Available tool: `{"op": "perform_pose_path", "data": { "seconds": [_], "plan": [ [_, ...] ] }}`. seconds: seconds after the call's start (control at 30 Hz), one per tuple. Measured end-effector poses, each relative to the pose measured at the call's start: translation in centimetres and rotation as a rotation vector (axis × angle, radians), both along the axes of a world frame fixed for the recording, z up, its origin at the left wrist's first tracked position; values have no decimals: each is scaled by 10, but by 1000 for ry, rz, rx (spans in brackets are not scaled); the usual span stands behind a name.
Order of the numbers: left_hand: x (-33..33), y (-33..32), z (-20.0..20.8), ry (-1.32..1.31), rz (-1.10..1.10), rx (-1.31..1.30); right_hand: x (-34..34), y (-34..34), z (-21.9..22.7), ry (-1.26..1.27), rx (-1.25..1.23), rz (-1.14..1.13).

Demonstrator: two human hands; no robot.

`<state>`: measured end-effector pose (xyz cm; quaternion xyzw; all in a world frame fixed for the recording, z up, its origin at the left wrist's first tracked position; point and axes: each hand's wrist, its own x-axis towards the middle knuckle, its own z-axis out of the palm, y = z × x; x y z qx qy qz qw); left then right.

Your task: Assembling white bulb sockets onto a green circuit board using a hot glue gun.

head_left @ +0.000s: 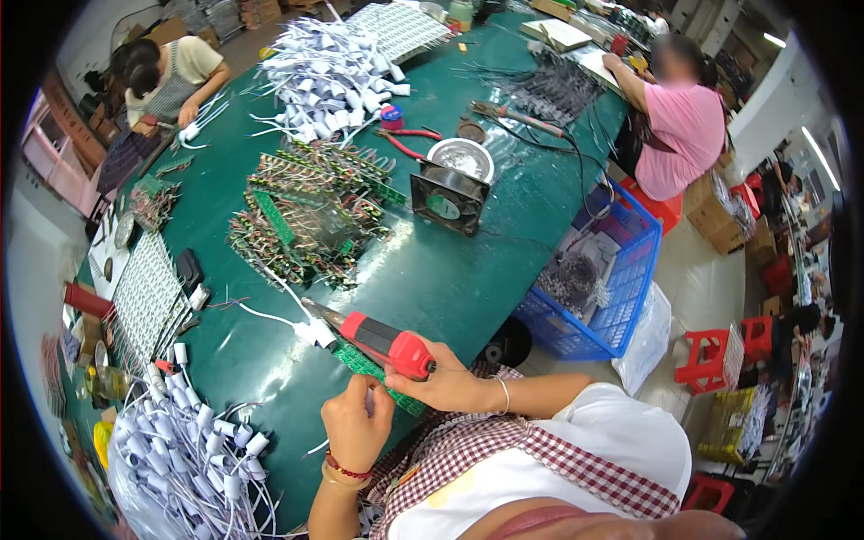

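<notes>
My right hand point(445, 382) is wrapped round a red and black soldering gun point(382, 342), whose metal nose points away to the left. Below the tool runs a narrow green circuit board strip point(358, 362), passing close to both hands. My left hand point(357, 416) is closed beside the strip's near part; what its fingers pinch is hidden. By the strip's far end lie white cylindrical sockets point(315, 333) with a white lead. Farther off is a heap of wired circuit boards point(306, 216). A big pile of white sockets with leads point(198, 450) fills the near left.
Beyond the boards stand a black fan point(448, 200), a metal bowl point(461, 159), red-handled pliers point(409, 135) and a soldering iron point(522, 117). Another socket pile point(324, 76) lies far back. A blue crate point(630, 306) is at right. Two people sit across the green table point(450, 288).
</notes>
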<state>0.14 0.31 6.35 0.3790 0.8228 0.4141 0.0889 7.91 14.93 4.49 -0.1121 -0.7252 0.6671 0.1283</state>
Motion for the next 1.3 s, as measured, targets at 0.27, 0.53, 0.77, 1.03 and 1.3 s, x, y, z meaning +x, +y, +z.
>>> {"op": "perform_pose_path", "data": {
  "seconds": [0.27, 0.53, 0.77, 1.03, 1.3],
  "plan": [
    [2, 9, -9, 53, 35, -28, 6, 1, 1, -51, -74, -58],
    [1, 6, -14, 30, -32, -58, 5, 0, -2, 24, -25, -44],
    [2, 7, -12, -58, -69, -62, 2, 1, 0, 87, -31, -38],
    [0, -8, -14, -132, -29, 44, -3, -10, 2, 29, -12, 52],
    [2, -15, -20, -103, 43, 51, -7, -16, -4, 82, 10, -1]
  ]
}}
